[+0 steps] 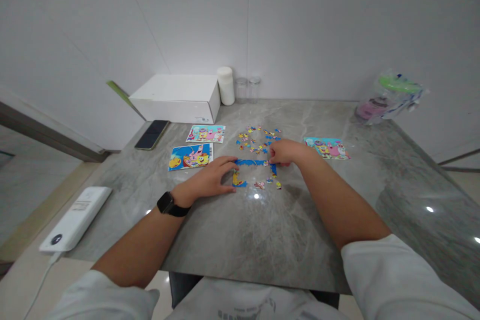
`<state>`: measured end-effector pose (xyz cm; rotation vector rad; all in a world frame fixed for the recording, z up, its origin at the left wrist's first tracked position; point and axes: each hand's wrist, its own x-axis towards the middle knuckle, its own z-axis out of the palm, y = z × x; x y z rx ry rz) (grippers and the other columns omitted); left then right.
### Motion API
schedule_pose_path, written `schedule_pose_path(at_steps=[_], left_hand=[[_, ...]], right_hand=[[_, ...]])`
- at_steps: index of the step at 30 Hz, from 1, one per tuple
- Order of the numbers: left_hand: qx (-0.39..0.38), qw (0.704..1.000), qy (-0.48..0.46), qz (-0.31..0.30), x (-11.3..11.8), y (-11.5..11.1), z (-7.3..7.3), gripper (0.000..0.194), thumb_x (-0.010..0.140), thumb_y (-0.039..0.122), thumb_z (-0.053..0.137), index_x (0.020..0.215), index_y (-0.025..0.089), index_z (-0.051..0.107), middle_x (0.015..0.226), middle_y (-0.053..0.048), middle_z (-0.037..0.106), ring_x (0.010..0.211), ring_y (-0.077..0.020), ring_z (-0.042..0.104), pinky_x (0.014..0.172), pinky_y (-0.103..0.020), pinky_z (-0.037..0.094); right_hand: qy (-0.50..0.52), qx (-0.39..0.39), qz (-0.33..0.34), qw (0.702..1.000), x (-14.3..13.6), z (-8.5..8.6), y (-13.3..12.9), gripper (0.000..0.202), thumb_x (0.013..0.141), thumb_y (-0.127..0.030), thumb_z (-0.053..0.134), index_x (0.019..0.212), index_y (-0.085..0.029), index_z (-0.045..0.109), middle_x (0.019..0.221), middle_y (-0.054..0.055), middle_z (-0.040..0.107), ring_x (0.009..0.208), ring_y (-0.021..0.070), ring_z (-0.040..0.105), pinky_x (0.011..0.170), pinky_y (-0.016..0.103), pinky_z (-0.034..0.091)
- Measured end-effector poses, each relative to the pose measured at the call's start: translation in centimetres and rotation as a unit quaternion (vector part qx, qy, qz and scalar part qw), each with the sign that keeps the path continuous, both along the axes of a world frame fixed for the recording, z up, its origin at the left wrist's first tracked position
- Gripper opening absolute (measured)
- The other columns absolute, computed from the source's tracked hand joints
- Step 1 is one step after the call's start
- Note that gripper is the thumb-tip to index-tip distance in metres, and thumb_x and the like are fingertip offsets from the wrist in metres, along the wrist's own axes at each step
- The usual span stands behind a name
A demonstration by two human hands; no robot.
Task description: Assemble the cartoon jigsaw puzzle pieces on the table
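A partly joined jigsaw puzzle border (250, 162) lies on the grey marbled table, with a blue top row and pieces down both sides. My left hand (215, 177) rests flat at its left side, thumb and fingers spread apart. At the upper right corner, my right hand (284, 152) has its fingers curled and pinched on a jigsaw puzzle piece, mostly hidden by the fingertips. Beyond the border lie several loose jigsaw pieces (245, 137) in a scattered ring. A few more pieces (259, 185) are near the border's open lower side.
Cartoon picture cards (191, 156) lie left, another card (330, 149) right. At the back stand a white box (176, 95), a white bottle (225, 86) and two glasses (254, 90). A phone (152, 135), a power bank (77, 217) and a bagged cup (386, 100) flank the table.
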<state>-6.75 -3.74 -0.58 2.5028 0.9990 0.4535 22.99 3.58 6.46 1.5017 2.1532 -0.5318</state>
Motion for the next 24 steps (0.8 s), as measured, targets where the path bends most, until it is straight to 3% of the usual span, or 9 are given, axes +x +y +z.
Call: schedule_pose_path(at_steps=[18,24], left_hand=[[-0.015,0.999,-0.032,-0.02,0.26,0.33,-0.01,0.049,0.09,0.043,0.081,0.133,0.027,0.065,0.147,-0.011,0.064,0.139,-0.0296,0.058,0.12,-0.05,0.048],[-0.007,1.0,-0.021,-0.005,0.1,0.21,-0.3,0.056,0.089,0.044,0.082,0.139,0.027,0.063,0.158,-0.012,0.055,0.145,-0.0303,0.053,0.122,-0.051,0.047]], right_hand=[[0.0,0.01,-0.006,1.0,-0.39,-0.39,-0.06,0.028,0.094,-0.041,0.072,0.1,-0.016,0.083,0.09,0.014,0.082,0.085,0.0274,0.076,0.084,0.033,0.051],[-0.008,0.011,0.011,1.0,-0.24,-0.53,0.16,0.03,0.094,-0.041,0.071,0.103,-0.014,0.082,0.092,0.014,0.082,0.085,0.0275,0.076,0.079,0.032,0.05]])
